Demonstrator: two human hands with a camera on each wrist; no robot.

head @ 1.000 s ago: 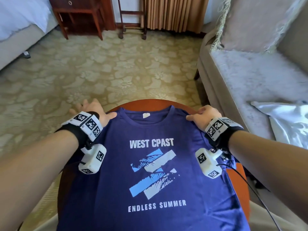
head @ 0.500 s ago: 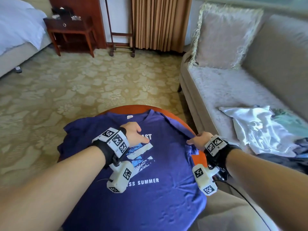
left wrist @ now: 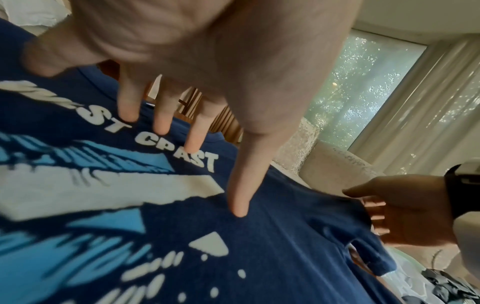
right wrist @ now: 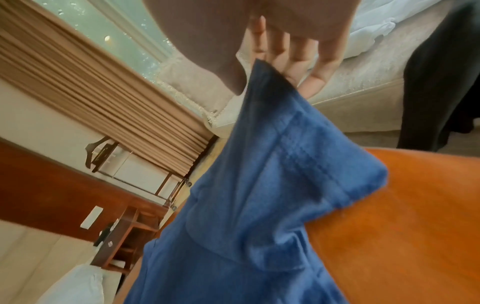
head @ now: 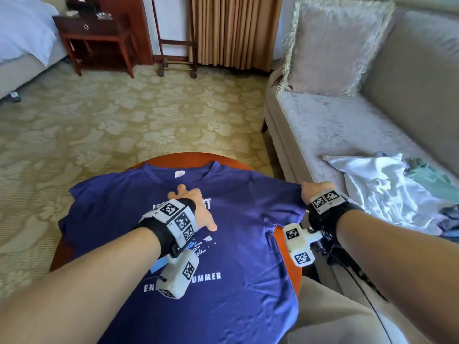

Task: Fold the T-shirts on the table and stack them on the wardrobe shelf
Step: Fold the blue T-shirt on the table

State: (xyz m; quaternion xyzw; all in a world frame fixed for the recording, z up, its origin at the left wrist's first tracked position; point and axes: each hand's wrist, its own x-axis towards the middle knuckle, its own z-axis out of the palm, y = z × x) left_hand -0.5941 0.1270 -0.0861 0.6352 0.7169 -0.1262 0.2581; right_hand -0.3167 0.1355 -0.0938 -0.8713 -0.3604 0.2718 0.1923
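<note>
A navy blue T-shirt (head: 248,219) with white and light-blue print lies face up on the round wooden table (head: 178,157). My left hand (head: 191,204) presses flat on the chest print with fingers straight and spread (left wrist: 239,197). My right hand (head: 311,192) pinches the right sleeve's shoulder edge at the table's right rim and holds it lifted. In the right wrist view the blue sleeve (right wrist: 280,160) hangs from the fingers (right wrist: 293,61) above the orange-brown tabletop (right wrist: 415,216). In the left wrist view the right hand (left wrist: 405,209) holds the sleeve (left wrist: 363,246).
A beige sofa (head: 347,125) with a fringed cushion (head: 330,45) stands right of the table; white and green clothes (head: 385,189) lie on its seat. Patterned carpet (head: 124,115) lies beyond, with a dark wooden nightstand (head: 96,38), a bed (head: 22,33) and curtains (head: 233,28) at the back.
My left hand left the left shoulder and moved onto the chest print. My right hand slid from the right shoulder out to the sleeve and lifted it. The head view rose and turned right.
</note>
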